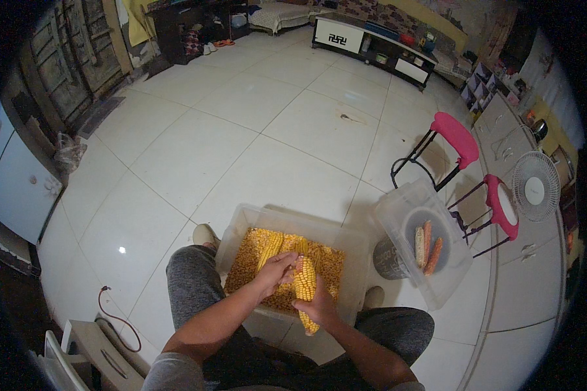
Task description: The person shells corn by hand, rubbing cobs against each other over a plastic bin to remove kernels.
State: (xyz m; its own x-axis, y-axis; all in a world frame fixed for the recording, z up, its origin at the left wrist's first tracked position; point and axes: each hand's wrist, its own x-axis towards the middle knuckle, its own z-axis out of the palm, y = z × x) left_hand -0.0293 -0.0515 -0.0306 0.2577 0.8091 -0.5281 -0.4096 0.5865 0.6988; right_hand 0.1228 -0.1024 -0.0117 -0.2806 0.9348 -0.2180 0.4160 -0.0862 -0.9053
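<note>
An ear of yellow corn (305, 286) is in my right hand (322, 302), which wraps its lower half from the right. It tilts slightly, its lower end pointing towards me. At its upper end are the bent fingers of my left hand (276, 271); whether they pinch it is unclear. A small bare patch shows near that end. Both hands are above a translucent plastic bin (354, 273) holding a layer of loose corn kernels (247, 271). Another yellow ear (272, 249) lies on the kernels beyond my left hand, and more corn (301, 244) shows partly behind my fingers.
Right of the bin, a translucent lid (447, 293) rests on a dark bucket (389, 259), with several stripped cobs (426, 247) on it. Two pink-topped stools (455, 139) and a fan (534, 188) stand farther right. A cord (122, 320) lies on the tiled floor (225, 161) at left.
</note>
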